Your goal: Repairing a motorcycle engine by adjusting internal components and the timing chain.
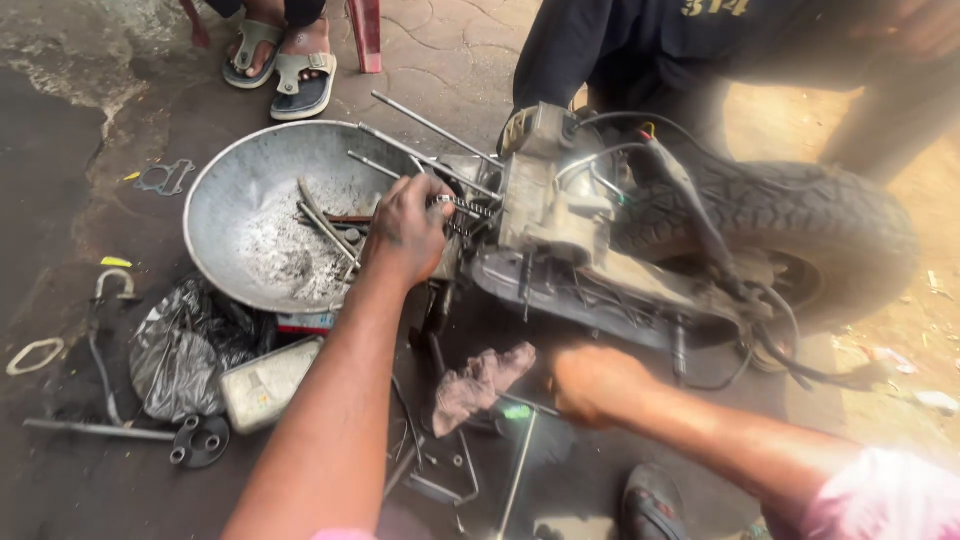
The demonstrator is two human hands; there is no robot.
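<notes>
A scooter engine (560, 215) with its rear tyre (800, 215) lies on the ground. Long studs stick out of the engine toward a metal basin (225, 200). My left hand (405, 230) reaches across the basin's rim and grips the engine's end by the studs and a spring (462, 207). My right hand (595, 383) is a blurred fist low in front of the engine, beside a pink rag (480, 380); a thin metal rod (518, 470) runs down from near it, and whether the hand holds it I cannot tell.
The basin holds grey residue and several metal rods. A black plastic bag (185, 345), a metal can (268, 383), a gasket (165, 178) and loose tools lie at the left. Another person in dark clothes crouches behind the engine; sandalled feet (285, 60) stand at the top.
</notes>
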